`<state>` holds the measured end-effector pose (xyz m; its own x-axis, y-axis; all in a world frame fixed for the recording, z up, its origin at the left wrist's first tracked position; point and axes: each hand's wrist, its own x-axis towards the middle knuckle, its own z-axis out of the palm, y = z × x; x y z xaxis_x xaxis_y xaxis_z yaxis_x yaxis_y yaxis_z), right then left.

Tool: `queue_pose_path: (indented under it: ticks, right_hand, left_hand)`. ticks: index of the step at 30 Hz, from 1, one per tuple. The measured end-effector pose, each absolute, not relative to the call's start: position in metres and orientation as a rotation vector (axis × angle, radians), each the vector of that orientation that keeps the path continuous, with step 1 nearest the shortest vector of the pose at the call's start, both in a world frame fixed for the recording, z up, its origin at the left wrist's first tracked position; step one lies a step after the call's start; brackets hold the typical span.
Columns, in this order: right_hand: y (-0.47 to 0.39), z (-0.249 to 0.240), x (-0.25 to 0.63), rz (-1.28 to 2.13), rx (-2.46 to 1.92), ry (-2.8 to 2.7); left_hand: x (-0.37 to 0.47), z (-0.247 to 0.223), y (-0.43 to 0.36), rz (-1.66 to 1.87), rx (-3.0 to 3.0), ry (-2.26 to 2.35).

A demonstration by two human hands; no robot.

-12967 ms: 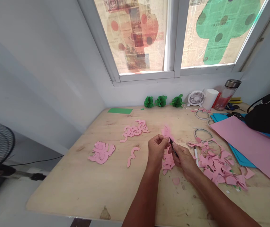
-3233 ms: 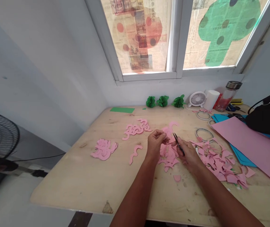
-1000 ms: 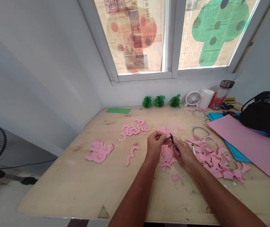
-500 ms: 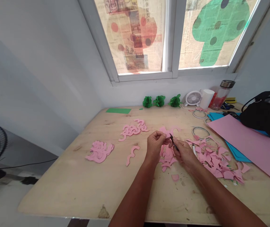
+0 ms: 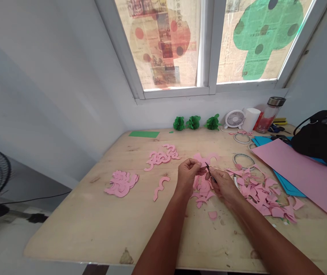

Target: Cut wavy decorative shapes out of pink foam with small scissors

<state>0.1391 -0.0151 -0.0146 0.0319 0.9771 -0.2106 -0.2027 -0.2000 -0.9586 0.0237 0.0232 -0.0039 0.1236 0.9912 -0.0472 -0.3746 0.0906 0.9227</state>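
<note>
My left hand (image 5: pixel 188 173) pinches a small piece of pink paper (image 5: pixel 203 166) between thumb and fingers. Close beside it, my right hand (image 5: pixel 223 185) is closed on dark scissors (image 5: pixel 211 171), whose tips reach the pink paper. Below both hands lie pink paper pieces (image 5: pixel 203 187), partly hidden by them. A curved pink strip (image 5: pixel 161 188) rests alone to the left of my left hand. Farther left are two piles of scalloped pink cutouts, one nearer (image 5: pixel 121 183) and one farther back (image 5: pixel 162 156).
Pink scraps (image 5: pixel 262 194) are heaped right of my right hand, near a tape ring (image 5: pixel 243 161). Large pink paper (image 5: pixel 301 177) lies over blue sheets (image 5: pixel 288 185) beside a black bag (image 5: pixel 318 135). Green paper balls (image 5: pixel 193 122), a small fan (image 5: pixel 234 119) and a bottle (image 5: pixel 269 114) stand at the back.
Both hands stay in nearly the same place, with the scissors still at the pink paper. The scissors and the fingers of my right hand have shifted very slightly.
</note>
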Motion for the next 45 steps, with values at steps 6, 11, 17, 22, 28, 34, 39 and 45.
queue_pose_path:
  ticks: [6,11,17,22,28,34,39,45]
  right_hand:
    - [-0.0156,-0.0142,0.1399,1.431,-1.221,-0.941]
    - [-0.0159,-0.0144,0.1400,1.407,-1.252,-0.960]
    - [-0.0162,-0.0126,0.1394,1.416,-1.238,-0.975]
    - [-0.0160,-0.0122,0.1387,1.420,-1.243,-0.960]
    - [-0.0162,-0.0125,0.1392,1.413,-1.239,-0.974]
    - [-0.0161,-0.0097,0.1404,1.414,-1.261,-1.007]
    - [-0.0161,-0.0074,0.1412,1.393,-1.302,-1.031]
    - [-0.0136,-0.0108,0.1424,1.400,-1.298,-1.037]
  left_hand:
    - [0.0192,-0.0037,0.0251,1.203,0.936,0.900]
    - [0.0173,-0.0039,0.0264,1.190,0.936,0.901]
    - [0.0140,-0.0022,0.0265,1.180,0.964,0.881]
    - [0.0139,-0.0019,0.0265,1.162,0.993,0.904]
    - [0.0152,-0.0013,0.0267,1.163,0.986,0.916]
    - [0.0142,-0.0004,0.0263,1.170,0.990,0.902]
    - [0.0140,-0.0015,0.0267,1.169,0.983,0.911]
    - [0.0139,-0.0024,0.0267,1.180,0.994,0.902]
